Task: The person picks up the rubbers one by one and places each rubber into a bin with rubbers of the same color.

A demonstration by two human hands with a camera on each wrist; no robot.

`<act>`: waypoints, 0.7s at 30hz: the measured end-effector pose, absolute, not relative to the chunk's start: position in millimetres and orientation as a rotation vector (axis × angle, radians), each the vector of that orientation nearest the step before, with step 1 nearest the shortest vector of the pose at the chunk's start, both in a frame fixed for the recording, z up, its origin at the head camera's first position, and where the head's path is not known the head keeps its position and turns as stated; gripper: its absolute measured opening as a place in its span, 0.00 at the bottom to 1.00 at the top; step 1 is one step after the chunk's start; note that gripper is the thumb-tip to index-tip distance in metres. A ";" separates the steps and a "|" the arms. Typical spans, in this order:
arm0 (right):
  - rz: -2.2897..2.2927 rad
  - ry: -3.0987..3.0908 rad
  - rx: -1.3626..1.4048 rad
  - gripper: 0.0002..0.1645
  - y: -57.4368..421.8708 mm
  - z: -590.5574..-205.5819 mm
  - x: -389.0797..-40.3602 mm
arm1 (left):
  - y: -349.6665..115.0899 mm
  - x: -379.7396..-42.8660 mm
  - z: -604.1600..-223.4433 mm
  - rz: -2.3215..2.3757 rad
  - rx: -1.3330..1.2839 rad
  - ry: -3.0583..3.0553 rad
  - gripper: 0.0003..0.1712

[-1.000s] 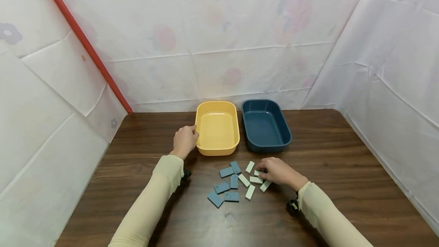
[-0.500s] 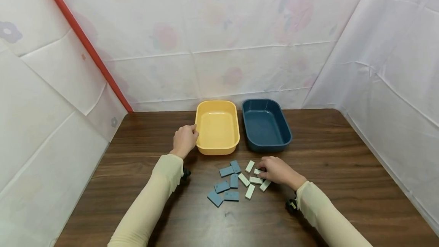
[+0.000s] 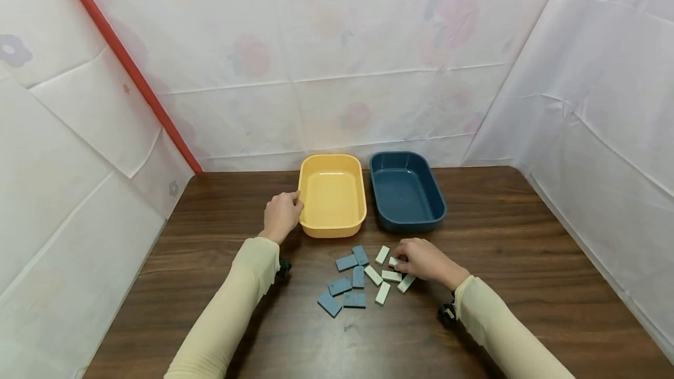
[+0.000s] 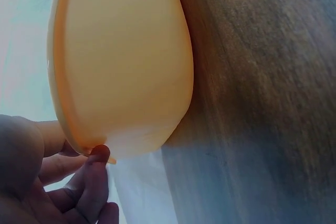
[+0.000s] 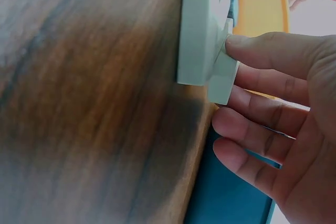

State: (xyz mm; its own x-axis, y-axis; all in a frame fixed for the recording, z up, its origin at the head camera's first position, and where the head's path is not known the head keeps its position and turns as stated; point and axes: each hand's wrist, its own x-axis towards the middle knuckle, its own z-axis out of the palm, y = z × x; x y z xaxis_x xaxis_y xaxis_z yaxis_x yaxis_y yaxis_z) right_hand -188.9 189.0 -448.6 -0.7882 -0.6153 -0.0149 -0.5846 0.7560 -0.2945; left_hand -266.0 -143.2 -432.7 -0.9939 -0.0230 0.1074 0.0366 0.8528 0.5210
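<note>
My left hand (image 3: pixel 281 216) pinches the rim of a yellow plastic tub (image 3: pixel 333 200) at its left side; the left wrist view shows the thumb and fingers on either side of the rim (image 4: pixel 56 90). My right hand (image 3: pixel 425 260) is low over a group of small pale green blocks (image 3: pixel 391 276). Between its thumb and fingers it holds one pale green block (image 5: pixel 223 80), while the ring and little fingers stay loose. Another pale green block (image 5: pixel 195 35) lies nearer the camera. Left of the pale blocks are several flat blue-grey rectangular tiles (image 3: pixel 340 286).
A dark blue tub (image 3: pixel 405 195) stands just right of the yellow one, both near the back of the brown wooden table (image 3: pixel 226 203). White patterned cloth (image 3: pixel 326 75) hangs behind and at both sides. A red strip (image 3: pixel 126 63) slants down the left corner.
</note>
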 end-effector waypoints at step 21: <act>-0.473 2.954 -0.999 0.08 193.0 -413.5 -191.9 | -144.6 -264.1 -433.7 -0.874 -0.017 -2.875 0.22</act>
State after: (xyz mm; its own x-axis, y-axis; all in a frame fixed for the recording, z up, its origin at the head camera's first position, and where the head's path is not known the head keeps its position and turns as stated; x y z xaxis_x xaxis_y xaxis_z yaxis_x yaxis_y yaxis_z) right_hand -191.9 193.0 -413.5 -0.7994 -0.5912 0.1067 -0.5950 0.7545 -0.2769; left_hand -264.1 -144.6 -433.7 -0.9906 -0.0290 0.1337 0.0503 0.8315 0.5533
